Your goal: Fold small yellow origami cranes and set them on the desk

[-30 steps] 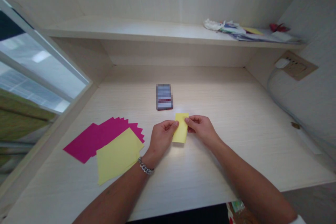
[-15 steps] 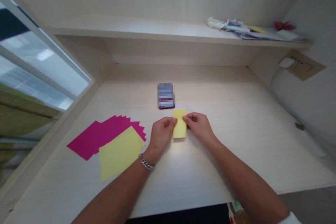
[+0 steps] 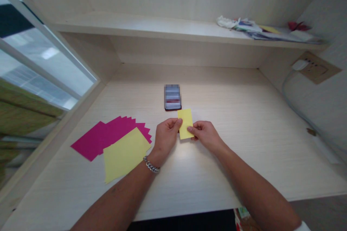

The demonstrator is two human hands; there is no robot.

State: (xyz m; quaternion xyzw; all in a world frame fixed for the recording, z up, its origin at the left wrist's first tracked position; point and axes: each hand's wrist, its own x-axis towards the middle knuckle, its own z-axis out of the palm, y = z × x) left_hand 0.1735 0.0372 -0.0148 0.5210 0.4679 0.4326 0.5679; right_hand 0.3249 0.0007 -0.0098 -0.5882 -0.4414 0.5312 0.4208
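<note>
At near left, yellow sheets (image 3: 126,156) overlap magenta sheets (image 3: 114,131); beyond, the left hand (image 3: 166,135) and right hand (image 3: 206,133) pinch a small yellow paper (image 3: 185,124) between them over the desk (image 3: 230,94); farther lies a phone (image 3: 172,97), too blurred to read.

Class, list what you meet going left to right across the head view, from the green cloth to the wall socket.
Green cloth → magenta sheets → left hand → held yellow paper → right hand → wall socket
</note>
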